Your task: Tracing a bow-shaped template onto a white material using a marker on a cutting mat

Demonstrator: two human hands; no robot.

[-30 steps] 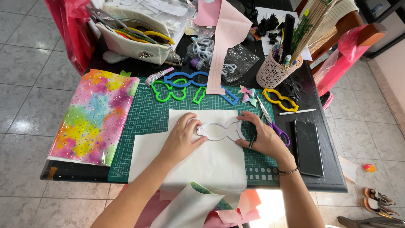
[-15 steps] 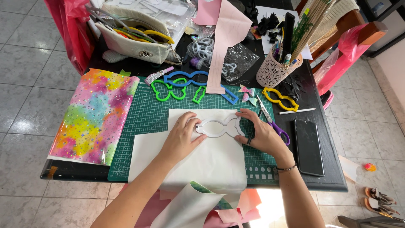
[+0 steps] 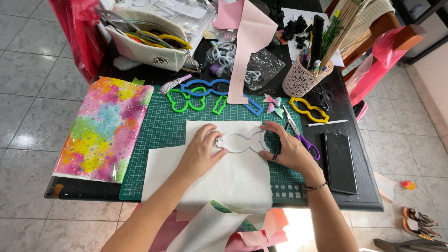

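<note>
A white bow-shaped plastic template (image 3: 241, 140) lies flat on a white sheet (image 3: 224, 172) that covers part of a green cutting mat (image 3: 163, 135). My left hand (image 3: 200, 151) presses on the template's left end with its fingertips. My right hand (image 3: 287, 149) holds the template's right end between thumb and fingers, and a dark pen-like tool shows between its fingers. Both hands rest on the white sheet.
Green (image 3: 186, 100), blue (image 3: 219, 88) and yellow (image 3: 308, 109) templates, purple-handled scissors (image 3: 301, 135), a black phone (image 3: 340, 161), a pink pen cup (image 3: 303, 77), a white pouch (image 3: 149, 49) and a multicoloured glitter sheet (image 3: 105, 128) surround the mat. Pink strips (image 3: 249, 51) hang over the table.
My right hand has shifted slightly left along the template's right end, and the template sits a little lower on the sheet. My left hand stays put.
</note>
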